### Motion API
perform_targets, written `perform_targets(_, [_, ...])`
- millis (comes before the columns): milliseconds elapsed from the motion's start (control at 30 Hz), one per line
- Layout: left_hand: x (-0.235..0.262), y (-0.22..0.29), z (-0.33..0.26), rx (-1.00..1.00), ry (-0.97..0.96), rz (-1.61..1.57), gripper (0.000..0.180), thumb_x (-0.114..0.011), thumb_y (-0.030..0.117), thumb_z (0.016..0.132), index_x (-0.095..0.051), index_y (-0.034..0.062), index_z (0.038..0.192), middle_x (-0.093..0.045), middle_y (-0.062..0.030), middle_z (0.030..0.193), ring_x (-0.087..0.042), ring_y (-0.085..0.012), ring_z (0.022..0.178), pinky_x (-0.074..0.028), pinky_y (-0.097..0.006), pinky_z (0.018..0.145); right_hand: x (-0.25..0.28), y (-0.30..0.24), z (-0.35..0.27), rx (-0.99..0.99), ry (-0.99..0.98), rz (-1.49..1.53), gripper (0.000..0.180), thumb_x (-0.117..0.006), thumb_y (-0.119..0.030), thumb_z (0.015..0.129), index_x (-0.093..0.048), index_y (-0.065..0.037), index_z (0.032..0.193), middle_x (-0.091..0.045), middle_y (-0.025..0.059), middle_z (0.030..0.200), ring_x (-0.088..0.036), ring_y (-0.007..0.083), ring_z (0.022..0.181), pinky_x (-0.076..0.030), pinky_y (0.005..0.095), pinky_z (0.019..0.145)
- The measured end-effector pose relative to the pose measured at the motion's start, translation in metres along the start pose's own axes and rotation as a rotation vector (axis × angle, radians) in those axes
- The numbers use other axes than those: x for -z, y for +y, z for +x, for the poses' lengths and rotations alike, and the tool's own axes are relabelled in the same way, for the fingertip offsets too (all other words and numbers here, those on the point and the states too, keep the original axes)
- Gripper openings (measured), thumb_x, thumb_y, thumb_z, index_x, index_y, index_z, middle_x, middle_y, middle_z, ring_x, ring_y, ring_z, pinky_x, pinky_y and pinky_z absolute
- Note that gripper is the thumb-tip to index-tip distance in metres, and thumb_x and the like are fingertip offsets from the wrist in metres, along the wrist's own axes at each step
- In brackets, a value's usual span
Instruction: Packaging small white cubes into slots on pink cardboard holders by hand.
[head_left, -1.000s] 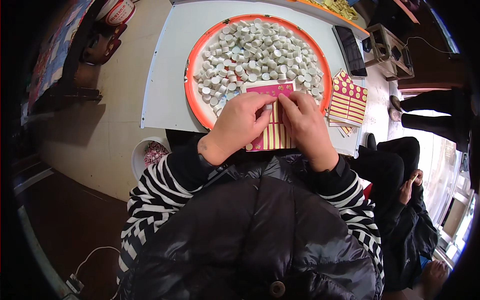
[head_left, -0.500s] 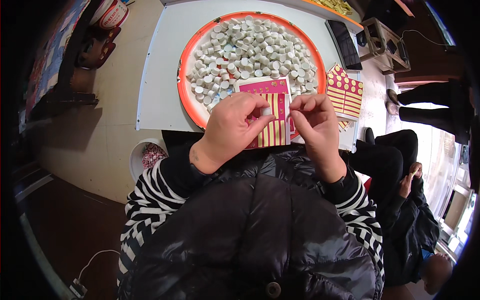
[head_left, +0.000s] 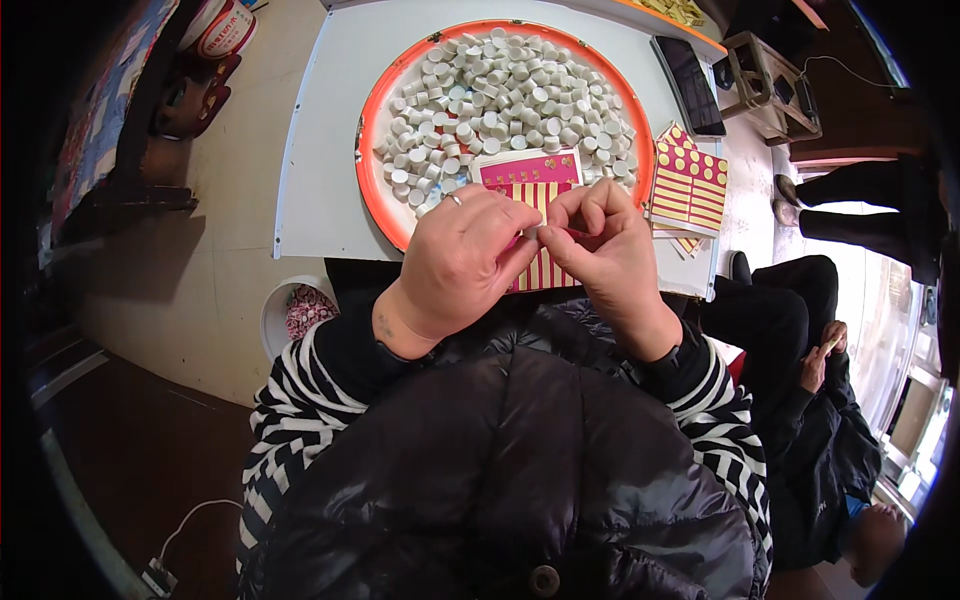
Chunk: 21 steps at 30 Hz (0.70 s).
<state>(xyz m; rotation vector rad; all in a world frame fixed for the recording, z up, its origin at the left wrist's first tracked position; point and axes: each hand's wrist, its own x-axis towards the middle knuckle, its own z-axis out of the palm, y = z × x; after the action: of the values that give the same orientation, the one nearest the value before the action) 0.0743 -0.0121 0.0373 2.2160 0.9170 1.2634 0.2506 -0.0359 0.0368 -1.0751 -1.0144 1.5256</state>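
Pinching together above the near edge of the desk (head_left: 320, 150), the left hand (head_left: 455, 265) and right hand (head_left: 610, 255) now meet fingertip to fingertip over the pink and yellow-striped sticker sheet (head_left: 530, 185). A second ago both hands lay flat on that sheet; since then they have lifted and curled, and the sheet's pink top has come into view. Something very small sits between the thumbs and forefingers, too tiny to tell what it is. Both hands are nearly closed, the other fingers folded in. The sheet lies partly over the near rim of the round orange tray (head_left: 375, 190), its lower part hidden under the hands.

White caps (head_left: 510, 90) fill the tray in a heap. Right of it lies a stack of red and yellow sticker sheets (head_left: 688, 188), with a dark phone (head_left: 690, 85) beyond. A white bucket (head_left: 290, 315) stands on the floor below the desk's left corner. Another person sits to the right in dark clothes (head_left: 800, 400).
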Motion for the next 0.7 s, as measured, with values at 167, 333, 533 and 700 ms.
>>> perform_targets(167, [0.007, 0.000, -0.002, 0.044, -0.024, -0.080, 0.025, -0.077, -0.004, 0.071, -0.064, 0.0019, 0.092, -0.063, -0.0059, 0.076, -0.057, -0.0175, 0.065, -0.045, -0.028, 0.059, 0.000, 0.000, -0.001, -0.005, 0.002, 0.083, 0.027, -0.067, 0.000, 0.086, -0.042, -0.008, 0.086, -0.058, 0.0071, 0.092, -0.053, 0.0093, 0.081, -0.045, 0.0218, 0.075])
perform_targets(333, [0.008, -0.002, -0.004, 0.126, 0.013, -0.310, 0.024, -0.077, -0.004, 0.074, -0.065, 0.0013, 0.093, -0.062, -0.0058, 0.081, -0.057, -0.0146, 0.070, -0.045, -0.026, 0.062, 0.002, 0.012, 0.004, -0.262, -0.079, 0.403, 0.015, -0.064, -0.005, 0.090, -0.050, -0.005, 0.091, -0.059, 0.0074, 0.096, -0.055, 0.0113, 0.085, -0.044, 0.0241, 0.080])
perform_targets(533, [0.005, -0.009, -0.009, 0.274, 0.049, -0.362, 0.023, -0.077, -0.001, 0.072, -0.066, 0.0031, 0.092, -0.061, -0.0067, 0.085, -0.057, -0.0176, 0.074, -0.046, -0.029, 0.066, -0.002, 0.010, 0.003, -0.209, -0.040, 0.381, 0.014, -0.063, 0.001, 0.088, -0.050, -0.004, 0.091, -0.060, 0.0086, 0.099, -0.056, 0.0124, 0.088, -0.044, 0.0253, 0.083])
perform_targets(700, [0.007, -0.017, -0.001, 0.042, 0.020, 0.053, 0.026, -0.078, 0.001, 0.067, -0.067, 0.0050, 0.091, -0.060, -0.0073, 0.090, -0.056, -0.0237, 0.082, -0.046, -0.034, 0.071, -0.009, 0.003, -0.002, 0.194, -0.037, -0.090, 0.016, -0.063, 0.003, 0.088, -0.049, -0.004, 0.092, -0.059, 0.0088, 0.099, -0.055, 0.0119, 0.088, -0.045, 0.0245, 0.082])
